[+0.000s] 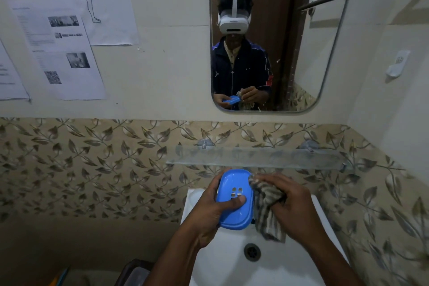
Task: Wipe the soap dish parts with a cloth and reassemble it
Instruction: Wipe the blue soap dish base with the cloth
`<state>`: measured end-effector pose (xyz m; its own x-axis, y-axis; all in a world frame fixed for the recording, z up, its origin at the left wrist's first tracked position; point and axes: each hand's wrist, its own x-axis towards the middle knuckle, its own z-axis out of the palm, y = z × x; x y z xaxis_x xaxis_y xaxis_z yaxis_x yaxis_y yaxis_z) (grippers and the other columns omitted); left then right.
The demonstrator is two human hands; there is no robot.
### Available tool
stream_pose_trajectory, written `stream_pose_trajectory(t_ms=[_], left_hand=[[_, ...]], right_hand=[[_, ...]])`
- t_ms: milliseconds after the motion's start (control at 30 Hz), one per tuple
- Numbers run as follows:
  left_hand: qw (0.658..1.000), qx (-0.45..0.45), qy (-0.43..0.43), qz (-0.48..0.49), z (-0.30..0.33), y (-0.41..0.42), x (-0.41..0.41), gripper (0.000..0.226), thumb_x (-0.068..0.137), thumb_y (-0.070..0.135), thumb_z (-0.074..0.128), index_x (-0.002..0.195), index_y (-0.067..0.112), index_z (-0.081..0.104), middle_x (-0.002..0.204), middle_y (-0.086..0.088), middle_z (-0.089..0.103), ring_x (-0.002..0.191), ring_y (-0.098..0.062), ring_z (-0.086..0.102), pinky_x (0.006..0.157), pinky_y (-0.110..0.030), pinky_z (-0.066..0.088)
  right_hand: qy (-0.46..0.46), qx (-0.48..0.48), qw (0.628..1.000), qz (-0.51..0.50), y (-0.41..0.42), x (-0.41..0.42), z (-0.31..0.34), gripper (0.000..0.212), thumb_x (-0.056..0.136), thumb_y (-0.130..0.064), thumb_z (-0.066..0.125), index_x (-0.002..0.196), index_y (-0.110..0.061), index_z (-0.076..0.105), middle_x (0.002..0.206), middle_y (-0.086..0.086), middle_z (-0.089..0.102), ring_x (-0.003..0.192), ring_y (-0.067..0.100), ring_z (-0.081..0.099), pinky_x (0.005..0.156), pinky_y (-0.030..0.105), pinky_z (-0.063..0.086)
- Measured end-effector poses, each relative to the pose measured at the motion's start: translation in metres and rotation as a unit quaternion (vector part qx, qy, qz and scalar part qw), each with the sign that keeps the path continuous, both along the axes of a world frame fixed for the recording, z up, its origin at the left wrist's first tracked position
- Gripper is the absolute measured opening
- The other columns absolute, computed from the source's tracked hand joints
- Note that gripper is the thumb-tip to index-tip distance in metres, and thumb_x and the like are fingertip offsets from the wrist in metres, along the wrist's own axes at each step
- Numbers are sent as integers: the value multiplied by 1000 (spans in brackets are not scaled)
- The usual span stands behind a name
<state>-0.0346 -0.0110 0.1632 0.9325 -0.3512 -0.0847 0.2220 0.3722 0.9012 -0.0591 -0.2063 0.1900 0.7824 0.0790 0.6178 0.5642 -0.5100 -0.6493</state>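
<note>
Left hand (210, 212): one blue soap dish tray (234, 199) in its grip.
Right hand (290, 202): grip clenched round one striped cloth (267, 211), pressed on the tray's edge.

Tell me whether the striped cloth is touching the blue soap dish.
Touching. The head view shows the right hand pressing the striped cloth against the right edge of the blue soap dish, with no gap between them.

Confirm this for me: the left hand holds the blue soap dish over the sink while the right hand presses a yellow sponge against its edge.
Not quite. In the head view the right hand presses a striped cloth, not a yellow sponge, against the edge of the blue soap dish. The rest stands: the left hand holds the dish over the sink.
</note>
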Motion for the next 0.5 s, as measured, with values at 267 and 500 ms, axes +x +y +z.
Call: stream_pose_trajectory(t_ms=[267,500], left_hand=[[996,71,-37,-33,-2,2,-2,76,69,11,89,130,45,58,119,-2,73,106,-28,71,83,-43,60],[998,51,-21,37,-11,-7,-2,70,65,29,89,128,35,60,108,-2,77,95,-25,75,70,-33,60]], right_hand=[[65,45,997,-2,-4,9,6,59,74,14,53,102,-36,68,105,-16,71,103,1,64,87,14,49],[-9,-147,987,-57,16,-10,7,54,62,10,65,110,-14,72,108,-1,65,97,10,59,84,12,43]])
